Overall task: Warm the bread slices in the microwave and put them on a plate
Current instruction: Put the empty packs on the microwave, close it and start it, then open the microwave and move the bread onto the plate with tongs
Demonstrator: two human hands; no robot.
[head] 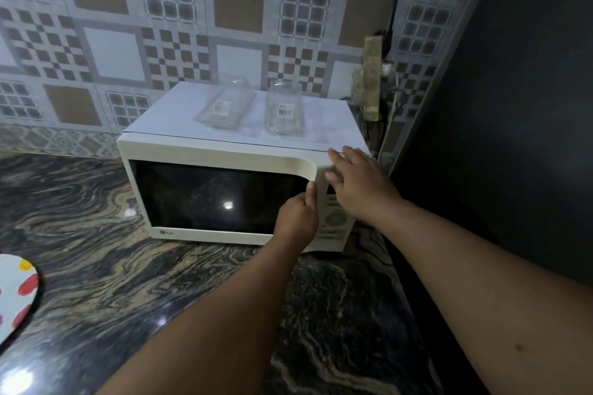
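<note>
Your hands are at the closed microwave (221, 189) on the marbled counter (96, 266).
Your left hand (296, 218) curls on the door's right edge; your right hand (359, 183), fingers straight, presses the upper corner. A spotted plate (16, 292) sits far left.

Dim, soft wide-angle view; glare spots on microwave door (218, 196), bowed edges.

Single head cam, wide-angle – looks forward and down from above the countertop (96, 266), facing the tiled wall (128, 26). Microwave (224, 144) sits mid-frame, within arm's reach – both forearms enter from the bottom edge. Edges bow from lens distortion.
</note>
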